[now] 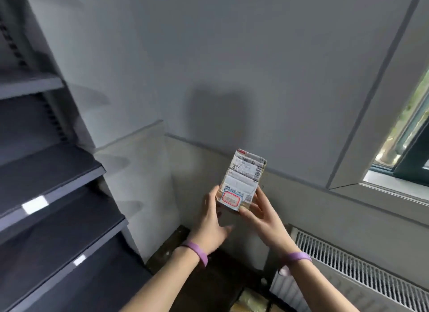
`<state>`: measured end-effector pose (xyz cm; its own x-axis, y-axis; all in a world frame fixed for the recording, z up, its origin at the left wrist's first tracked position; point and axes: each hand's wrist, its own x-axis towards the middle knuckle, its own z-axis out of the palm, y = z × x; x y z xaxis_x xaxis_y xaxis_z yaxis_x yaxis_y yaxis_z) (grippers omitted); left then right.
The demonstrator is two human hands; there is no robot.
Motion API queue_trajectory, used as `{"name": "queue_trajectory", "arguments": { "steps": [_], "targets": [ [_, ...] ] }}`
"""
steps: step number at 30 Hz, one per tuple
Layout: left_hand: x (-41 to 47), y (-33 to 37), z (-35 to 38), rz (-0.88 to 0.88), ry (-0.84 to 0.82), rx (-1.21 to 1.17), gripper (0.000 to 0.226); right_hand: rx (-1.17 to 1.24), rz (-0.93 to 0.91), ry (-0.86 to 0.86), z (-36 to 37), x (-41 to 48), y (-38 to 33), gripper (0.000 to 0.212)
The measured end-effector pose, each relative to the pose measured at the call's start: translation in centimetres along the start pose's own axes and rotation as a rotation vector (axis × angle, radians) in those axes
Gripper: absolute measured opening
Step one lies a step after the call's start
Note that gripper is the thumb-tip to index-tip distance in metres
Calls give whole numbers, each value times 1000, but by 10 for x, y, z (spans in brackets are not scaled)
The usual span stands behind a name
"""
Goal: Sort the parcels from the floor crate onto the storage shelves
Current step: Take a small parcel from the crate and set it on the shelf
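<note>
We hold a small cardboard parcel (241, 181) in the air in front of a grey wall, well right of the dark storage shelves (46, 177). Our right hand (262, 214) pinches its lower right corner, with the thumb under the bottom edge. Our left hand (210, 221) lays straight fingers against its lower left side, with the thumb off it. The labelled face is turned toward us, a red-bordered sticker at the near end. The parcel's long axis runs from our hands up and slightly right, toward the wall. We judge this to be the label check before shelving. The next move calls for swinging the parcel left and setting it down on a free shelf.
</note>
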<state>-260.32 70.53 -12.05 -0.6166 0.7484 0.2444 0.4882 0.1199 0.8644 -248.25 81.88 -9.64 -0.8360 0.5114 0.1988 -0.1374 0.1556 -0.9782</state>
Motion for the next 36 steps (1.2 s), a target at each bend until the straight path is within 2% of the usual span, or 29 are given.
{"name": "queue_trajectory", "arguments": {
  "steps": [4,7,10,15,23,28,36],
  "targets": [
    [-34,8,-42,-88,138,187,73,-103,-59,-252,19,4,-8,91],
    [-66,14,-65,-161,228,237,60,-237,-129,-315,47,7,-12,85],
    [-99,19,-86,-222,334,232,57,-248,-165,-405,80,3,-16,79],
    [-151,22,-126,-296,520,233,57,-214,-257,-566,140,-3,-27,89],
    [-257,34,-202,-386,803,289,59,-204,-398,-829,265,-37,-59,92],
    [-336,42,-261,-430,930,366,66,-185,-502,-937,358,-77,-84,89],
    [-474,47,-374,-437,1061,366,58,-120,-555,-1011,515,-166,-132,90]
  ]
}}
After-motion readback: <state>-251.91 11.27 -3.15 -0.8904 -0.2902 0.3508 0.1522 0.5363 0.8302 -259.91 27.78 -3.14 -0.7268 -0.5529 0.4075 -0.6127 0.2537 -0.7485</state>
